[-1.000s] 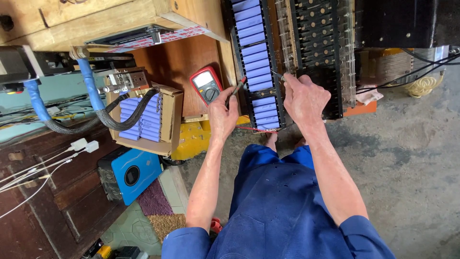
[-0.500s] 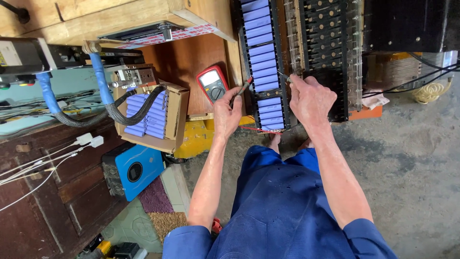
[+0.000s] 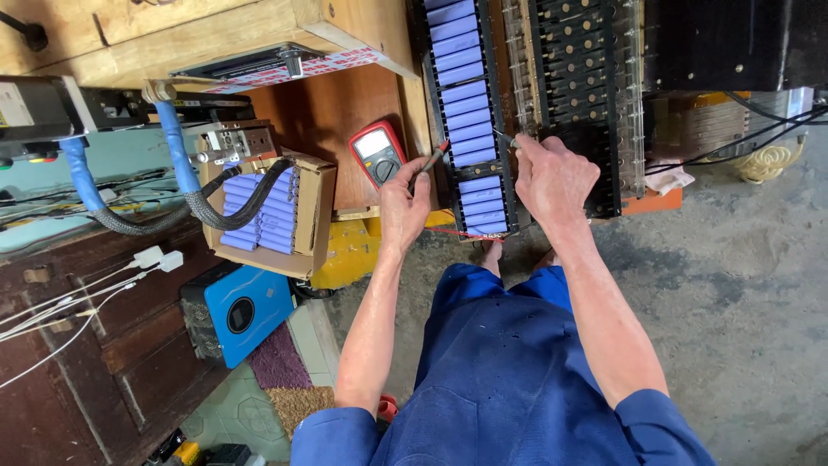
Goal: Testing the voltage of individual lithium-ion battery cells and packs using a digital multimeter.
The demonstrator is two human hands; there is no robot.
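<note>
- Far to the left of both hands: a cardboard box (image 3: 297, 226) of loose pale-blue cylindrical cells stands open, with a blue-sleeved cable (image 3: 177, 142) arching over it. Neither hand is near it.
- Just left of the left hand's fingertips: a red multimeter (image 3: 377, 153) lies face up on the wooden board (image 3: 323, 112), close beside the thumb but not touched.
- Left hand (image 3: 404, 207): fingers closed round the red probe (image 3: 434, 158), gripped pen-fashion. Its tip points up and to the right, at the left edge of the cell rack.
- Between the two hands: the rack of blue cells (image 3: 470, 129). Each cell lies crosswise; the row itself runs away from the person, so the rack's long axis is at right angles to the line from hand to hand. Both hands sit equally near it, one per side.
- Right hand (image 3: 552, 181): fingers curled shut on a thin dark probe (image 3: 505, 138), its tip aimed left at the right-hand ends of the cells. Actual contact cannot be made out.
- Right of the right hand's fingers: a black terminal block (image 3: 586, 95), just beside the knuckles.
</note>
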